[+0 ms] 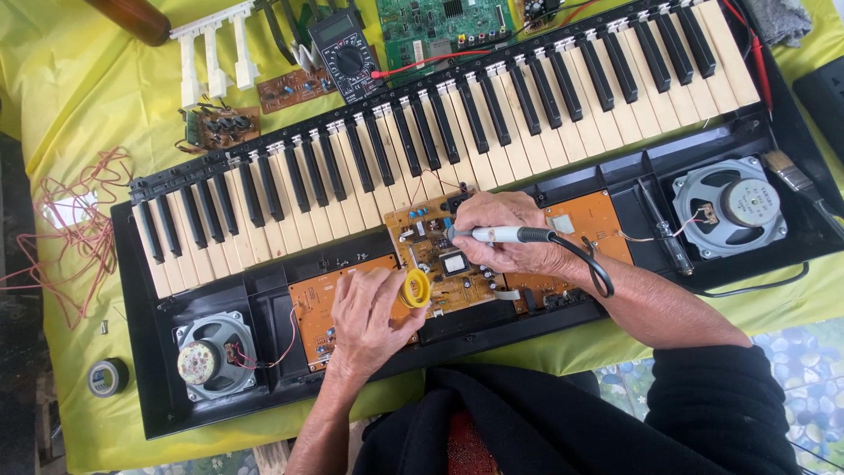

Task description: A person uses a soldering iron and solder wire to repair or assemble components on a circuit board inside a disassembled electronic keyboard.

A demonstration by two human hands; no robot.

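Far left of the frame: red wire [75, 224] in a tangle, tape roll [108, 377] below it. Lower left: speaker [214, 356] in the open keyboard [457, 132] case. Left of centre, the left hand [369, 317] pinches a yellow solder spool [416, 288] over an orange board [316, 303]. At centre, the right hand [505, 242] is closed around a soldering iron [497, 234] (tip on the middle board [431, 242]). Upper centre: multimeter [345, 53]. Right: second speaker [728, 207].
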